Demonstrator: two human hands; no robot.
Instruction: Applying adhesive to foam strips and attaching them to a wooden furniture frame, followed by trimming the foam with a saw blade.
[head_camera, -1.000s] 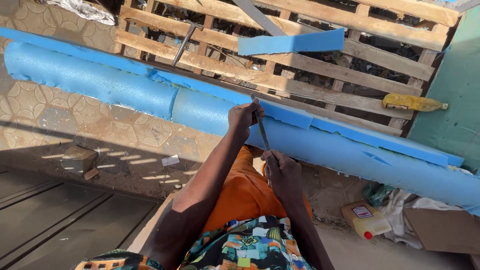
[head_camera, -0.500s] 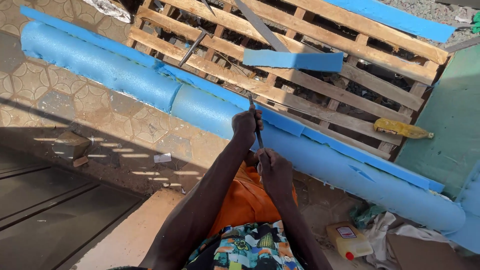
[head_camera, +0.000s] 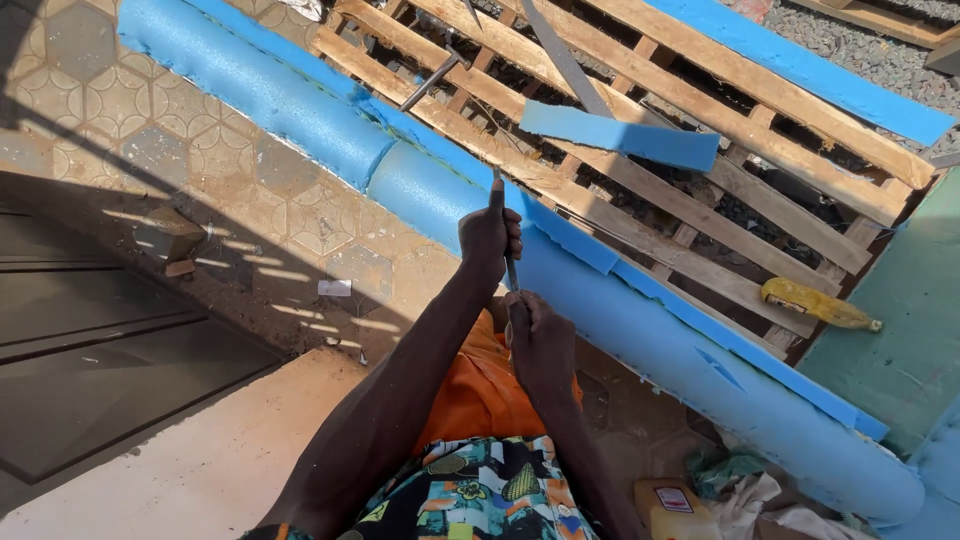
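My left hand (head_camera: 488, 236) grips the upper part of a thin metal blade (head_camera: 505, 258) that stands upright against a long blue foam roll (head_camera: 640, 330). Just below it, my right hand (head_camera: 540, 345) is closed around the blade's lower end. The roll runs diagonally from upper left to lower right along the edge of a wooden pallet frame (head_camera: 700, 210). Both hands sit over a seam where the roll's foam flap (head_camera: 580, 245) overlaps. My orange and patterned clothing (head_camera: 480, 450) fills the bottom middle.
A loose blue foam strip (head_camera: 620, 135) lies on the pallet, with a second one (head_camera: 800, 70) at the top right. A yellow tool (head_camera: 820, 305) rests at the pallet's right end. A hammer (head_camera: 435, 78) leans on the slats. Patterned paving (head_camera: 200, 180) lies left; a bottle (head_camera: 680, 510) sits bottom right.
The view has shifted down and left. Both hands stay on the blade at the same spot of the foam roll, the left hand slightly higher on it.
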